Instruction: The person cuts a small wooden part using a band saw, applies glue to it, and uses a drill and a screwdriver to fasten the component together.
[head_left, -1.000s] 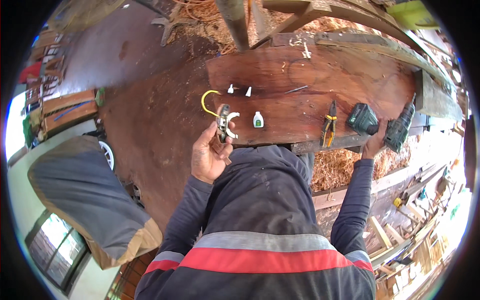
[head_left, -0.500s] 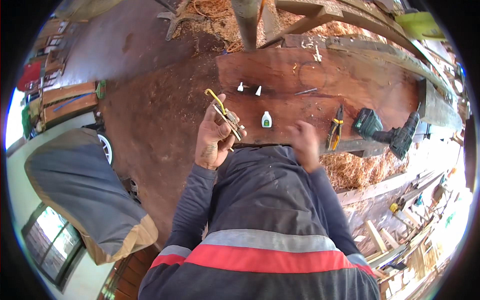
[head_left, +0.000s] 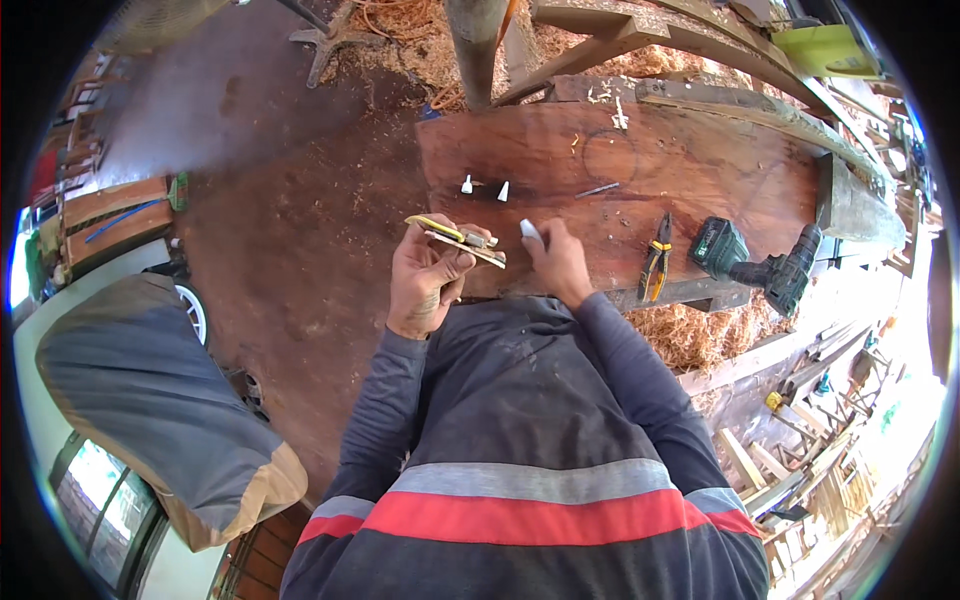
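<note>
Head view has the left hand (head_left: 420,288) pinching a yellow-edged piece (head_left: 462,240), which juts rightward past its thumb toward the white bottle (head_left: 529,229) that the right hand (head_left: 562,265) grips over the worktop (head_left: 715,165).

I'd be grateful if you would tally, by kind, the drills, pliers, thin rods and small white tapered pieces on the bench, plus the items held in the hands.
Drill: 1
Pliers: 1
Thin rod: 1
Small white tapered pieces: 2
Assembly with yellow strip, left hand: 1
White item, right hand: 1
Total: 7
</note>
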